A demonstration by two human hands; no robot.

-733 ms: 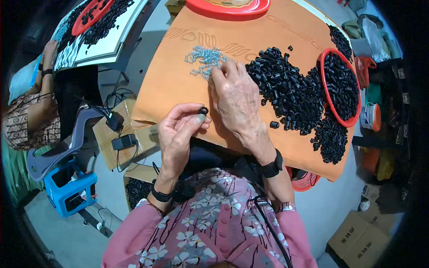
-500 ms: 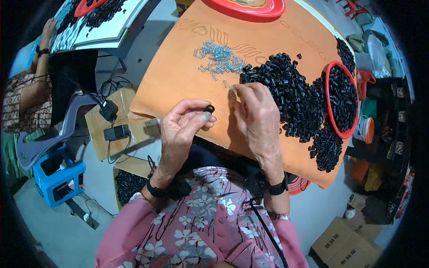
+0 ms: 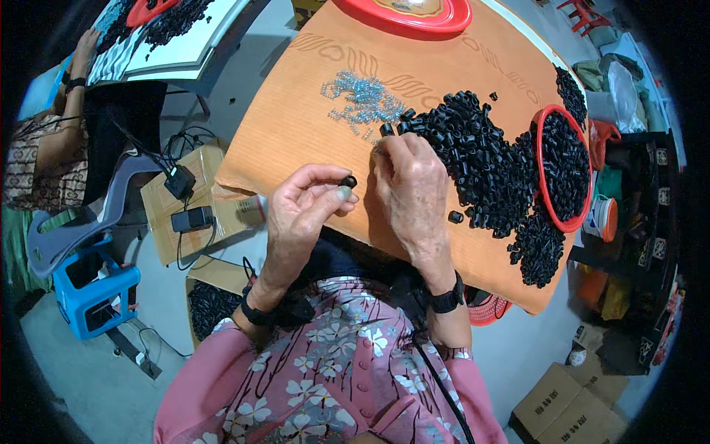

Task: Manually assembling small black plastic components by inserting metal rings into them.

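Observation:
My left hand [image 3: 299, 214] pinches a small black tube [image 3: 348, 181] between thumb and forefinger, its open end showing, over the table's near edge. To its right, my right hand [image 3: 414, 185] is closed with its fingertips down near the loose edge of a pile of small silvery springs [image 3: 364, 98]. What lies between those fingertips is hidden. Just beyond them is a single black tube [image 3: 386, 129]. A large heap of black tubes [image 3: 481, 148] spreads to the right of my right hand, and one loose tube [image 3: 456, 217] lies beside that hand.
An orange cloth [image 3: 288, 111] covers the table. A red-rimmed basket [image 3: 539, 159] full of black pieces stands at the right, a red tray [image 3: 414, 28] at the far edge. At the left, another person's arm [image 3: 66, 140] reaches over a white table [image 3: 185, 63]; a blue stool [image 3: 96, 288] stands below.
My right hand has shifted slightly left and towards me. A black tube now shows beyond its fingers, apart from the heap. My left hand keeps its tube in nearly the same place.

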